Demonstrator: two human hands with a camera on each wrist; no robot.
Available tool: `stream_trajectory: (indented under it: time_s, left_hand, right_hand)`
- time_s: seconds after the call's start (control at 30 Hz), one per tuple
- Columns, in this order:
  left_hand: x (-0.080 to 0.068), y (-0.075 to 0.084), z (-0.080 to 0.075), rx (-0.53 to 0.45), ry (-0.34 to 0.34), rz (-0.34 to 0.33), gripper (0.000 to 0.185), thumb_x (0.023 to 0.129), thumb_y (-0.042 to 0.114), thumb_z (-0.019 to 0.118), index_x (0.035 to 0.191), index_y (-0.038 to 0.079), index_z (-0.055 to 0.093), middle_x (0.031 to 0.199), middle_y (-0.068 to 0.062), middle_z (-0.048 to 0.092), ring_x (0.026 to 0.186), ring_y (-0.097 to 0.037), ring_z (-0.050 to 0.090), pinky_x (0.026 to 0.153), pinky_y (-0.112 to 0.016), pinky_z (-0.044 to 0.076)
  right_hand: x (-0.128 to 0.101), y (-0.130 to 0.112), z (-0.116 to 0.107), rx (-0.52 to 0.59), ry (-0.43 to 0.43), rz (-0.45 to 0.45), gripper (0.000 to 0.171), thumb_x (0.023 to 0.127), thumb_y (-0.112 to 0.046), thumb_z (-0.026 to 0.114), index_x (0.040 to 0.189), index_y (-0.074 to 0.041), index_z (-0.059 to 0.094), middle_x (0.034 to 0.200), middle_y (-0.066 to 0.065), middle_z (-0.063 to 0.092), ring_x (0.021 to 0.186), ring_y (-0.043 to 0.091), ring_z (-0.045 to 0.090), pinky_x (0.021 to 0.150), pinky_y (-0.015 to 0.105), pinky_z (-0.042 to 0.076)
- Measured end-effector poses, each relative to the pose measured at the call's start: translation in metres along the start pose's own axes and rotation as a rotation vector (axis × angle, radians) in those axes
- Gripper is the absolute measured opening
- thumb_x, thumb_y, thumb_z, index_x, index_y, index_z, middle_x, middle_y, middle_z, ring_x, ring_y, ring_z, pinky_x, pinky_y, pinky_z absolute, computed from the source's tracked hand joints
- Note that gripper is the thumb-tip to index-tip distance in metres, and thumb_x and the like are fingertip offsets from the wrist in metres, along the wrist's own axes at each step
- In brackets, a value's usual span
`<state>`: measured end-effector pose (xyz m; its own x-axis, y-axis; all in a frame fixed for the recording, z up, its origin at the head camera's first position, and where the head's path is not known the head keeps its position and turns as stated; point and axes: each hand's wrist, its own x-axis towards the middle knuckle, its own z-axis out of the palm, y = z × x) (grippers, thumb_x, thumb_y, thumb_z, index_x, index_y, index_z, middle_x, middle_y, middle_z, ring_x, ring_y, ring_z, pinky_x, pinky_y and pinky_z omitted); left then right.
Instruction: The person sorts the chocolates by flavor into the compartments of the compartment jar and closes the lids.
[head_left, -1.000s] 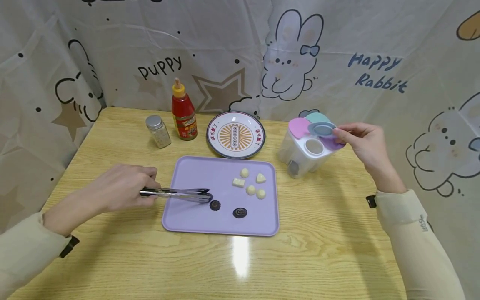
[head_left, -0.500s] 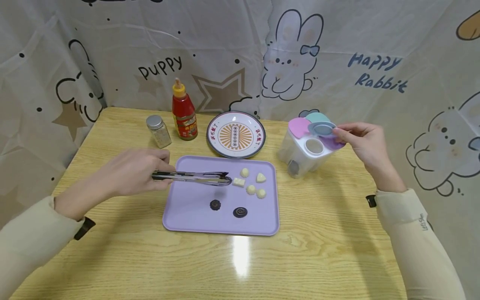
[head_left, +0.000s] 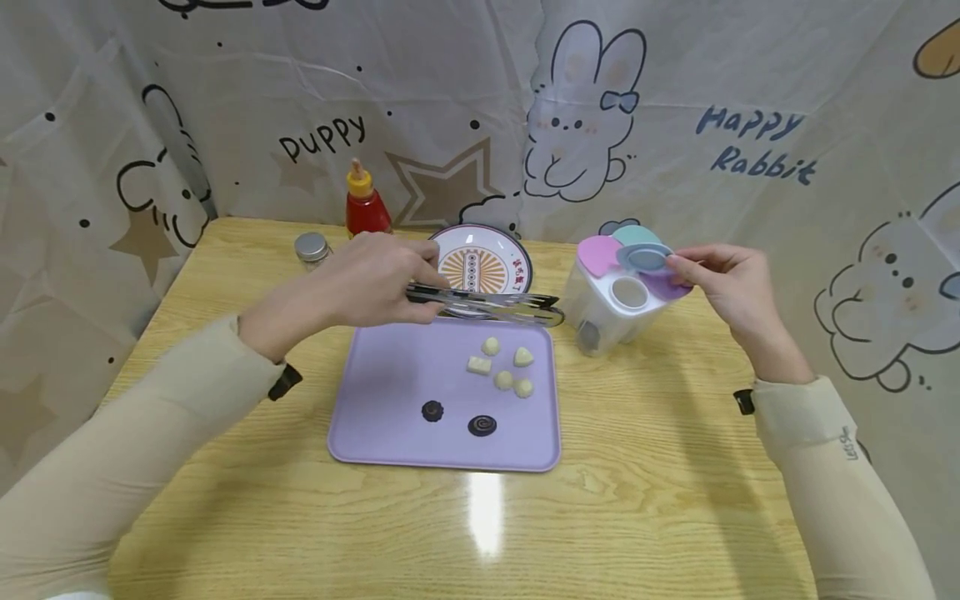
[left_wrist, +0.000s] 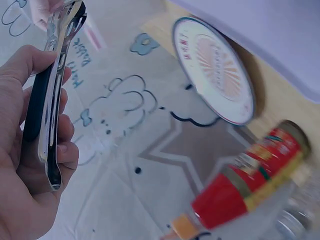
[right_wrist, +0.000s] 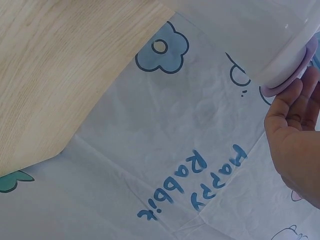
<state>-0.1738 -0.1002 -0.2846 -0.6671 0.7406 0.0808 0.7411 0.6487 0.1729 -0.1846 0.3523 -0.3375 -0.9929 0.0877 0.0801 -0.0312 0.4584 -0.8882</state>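
My left hand grips metal tongs with dark handles above the far edge of the lilac tray. The tong tips point right, near the clear container; whether they pinch anything, I cannot tell. My right hand pinches the raised grey-blue flip lid of that container, whose round hole lies uncovered at the front. A dark piece shows through the container's wall. Several cream-white chocolates lie on the tray's right side, with two dark chocolates nearer the front.
Behind the left hand stand a red sauce bottle with a yellow cap and a glass shaker jar, both partly hidden. A patterned plate sits behind the tray. A printed curtain closes off the table's back.
My left hand has carried the tongs up, away and to the right, from beside the dark chocolates towards the container. My right hand has stayed at the lid.
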Motion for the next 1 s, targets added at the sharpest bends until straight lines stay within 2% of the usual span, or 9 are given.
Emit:
stream_trajectory:
  time_s: [0.17, 0.33, 0.5, 0.7, 1.0]
  left_hand:
    - [0.032, 0.010, -0.003, -0.008, -0.001, 0.017, 0.033, 0.095, 0.035, 0.075, 0.123, 0.020, 0.081, 0.102, -0.006, 0.069, 0.079, -0.021, 0.057, 0.065, -0.032, 0.043]
    - [0.063, 0.020, -0.004, -0.006, 0.008, 0.055, 0.030, 0.095, 0.036, 0.073, 0.121, 0.022, 0.081, 0.102, -0.004, 0.068, 0.078, -0.021, 0.058, 0.063, -0.033, 0.043]
    - [0.087, 0.032, -0.002, 0.008, -0.036, 0.057, 0.031, 0.096, 0.036, 0.070, 0.122, 0.024, 0.081, 0.106, -0.001, 0.068, 0.086, -0.019, 0.059, 0.069, -0.035, 0.047]
    - [0.102, 0.041, -0.001, 0.032, -0.058, 0.074, 0.029, 0.096, 0.036, 0.069, 0.120, 0.025, 0.081, 0.112, 0.002, 0.069, 0.093, -0.020, 0.063, 0.077, -0.039, 0.051]
    - [0.111, 0.038, 0.001, 0.072, -0.050, 0.056, 0.026, 0.095, 0.033, 0.070, 0.115, 0.024, 0.082, 0.113, 0.002, 0.071, 0.094, -0.020, 0.066, 0.078, -0.042, 0.056]
  right_hand:
    - [0.000, 0.000, -0.001, -0.003, 0.000, 0.007, 0.007, 0.096, -0.024, 0.078, 0.100, -0.022, 0.084, 0.084, -0.024, 0.075, 0.075, 0.000, 0.070, 0.073, 0.015, 0.057]
    - [-0.002, 0.001, -0.004, -0.016, 0.002, 0.014, 0.009, 0.096, -0.025, 0.078, 0.102, -0.021, 0.084, 0.085, -0.024, 0.075, 0.076, 0.000, 0.070, 0.074, 0.016, 0.057]
    - [-0.003, 0.001, -0.004, -0.012, 0.004, 0.005, 0.007, 0.096, -0.023, 0.078, 0.100, -0.020, 0.084, 0.085, -0.024, 0.075, 0.075, 0.000, 0.069, 0.073, 0.016, 0.057]
    - [-0.003, 0.000, -0.003, 0.010, 0.005, -0.008, 0.006, 0.096, -0.019, 0.079, 0.098, -0.018, 0.084, 0.083, -0.021, 0.076, 0.073, 0.001, 0.070, 0.071, 0.016, 0.057]
    - [-0.002, -0.001, 0.001, -0.009, 0.009, -0.023, 0.006, 0.096, -0.020, 0.079, 0.098, -0.020, 0.084, 0.082, -0.023, 0.075, 0.073, -0.001, 0.070, 0.071, 0.015, 0.056]
